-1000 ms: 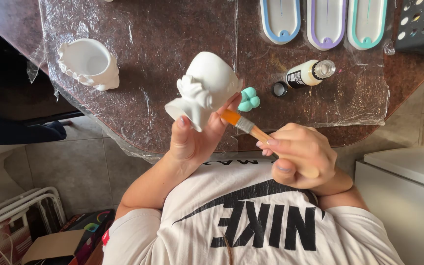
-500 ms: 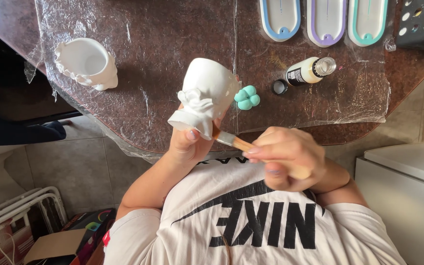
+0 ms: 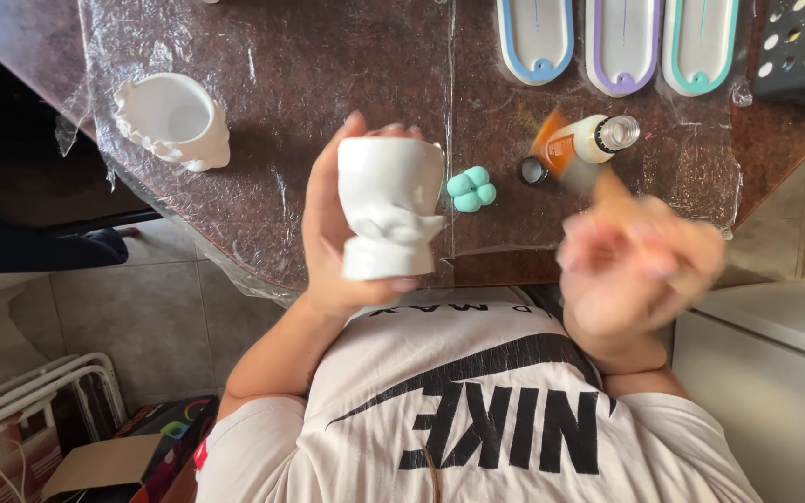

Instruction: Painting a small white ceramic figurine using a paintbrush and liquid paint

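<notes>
Pot: a white moulded pot (image 3: 389, 205) held up over the near edge of the table (image 3: 309, 65), upright in the view, its relief side facing the camera.
Left hand: the left hand (image 3: 337, 233) is wrapped round the pot from the left, fingertips showing over its top rim, thumb under its base.
Right hand: the right hand (image 3: 635, 265) is blurred (in motion), to the right of the pot and apart from it, fingers closed around a brush.
Brush: the brush (image 3: 575, 158) has an orange tip that points up toward the bottle; its handle runs down into the right hand.
Bottle: a small bottle (image 3: 598, 138) lies on its side on the table, uncapped, with a dark cap (image 3: 533, 171) just beside it.
Green piece: a small teal clover-shaped piece (image 3: 470, 189) rests on the table just right of the pot.
Second pot: another white pot (image 3: 174, 119) lies on the table's left part, well apart.
Trays: three oval trays (image 3: 622, 42) (blue, purple, teal) line the far edge.
Covering: clear plastic film (image 3: 263, 74) covers the table.
</notes>
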